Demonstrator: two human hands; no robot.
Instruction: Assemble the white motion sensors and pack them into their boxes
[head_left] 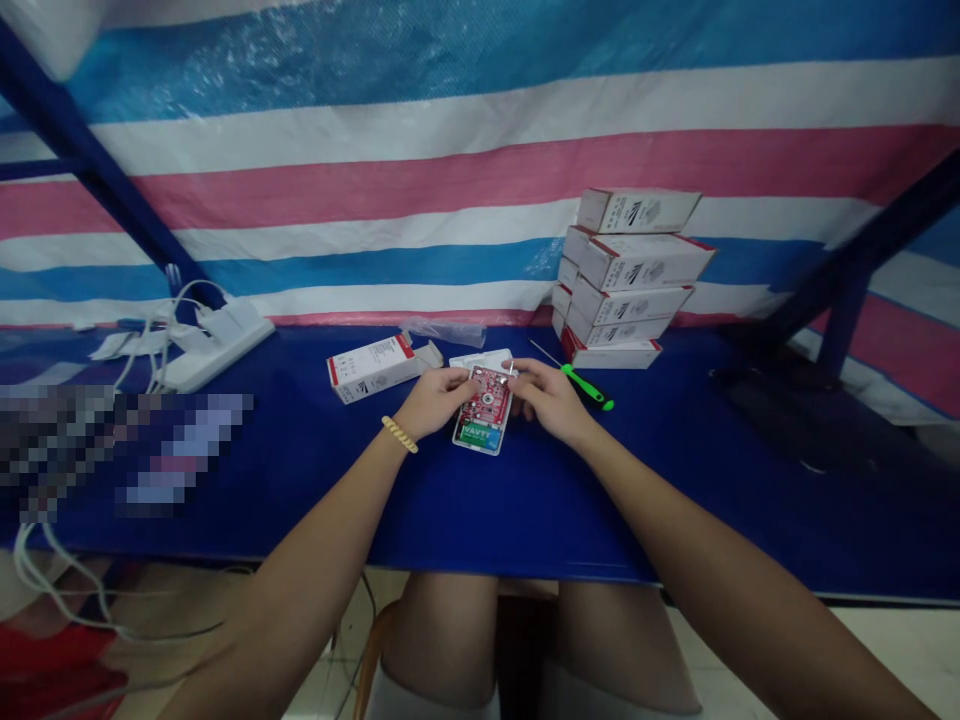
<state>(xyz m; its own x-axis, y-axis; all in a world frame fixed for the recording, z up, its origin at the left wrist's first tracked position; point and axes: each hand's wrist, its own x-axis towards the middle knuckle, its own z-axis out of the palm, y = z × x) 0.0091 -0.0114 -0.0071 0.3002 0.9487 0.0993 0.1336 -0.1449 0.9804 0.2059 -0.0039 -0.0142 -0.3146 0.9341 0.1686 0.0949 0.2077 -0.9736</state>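
Note:
A white plastic case (456,436) lies on the table with its inside showing. In it sit a red circuit board (489,397) and, at the near end, a green-and-blue labelled block (480,436) that looks like a battery. My left hand (435,398) is closed on the case's left side, its thumb on the board's edge. My right hand (546,398) is bent around the upper right side, fingertips at the board's corner. A small pale bit shows by those fingertips, too small to name. Right of the hand lies a green-handled screwdriver (589,387).
An opened white-and-red box (375,368) and a clear plastic bag (446,332) lie behind my left hand. Similar boxes (634,262) are stacked at the back right. A white power strip (221,345) with cables is at left, a dark item (795,415) at right, on the blue table (517,520).

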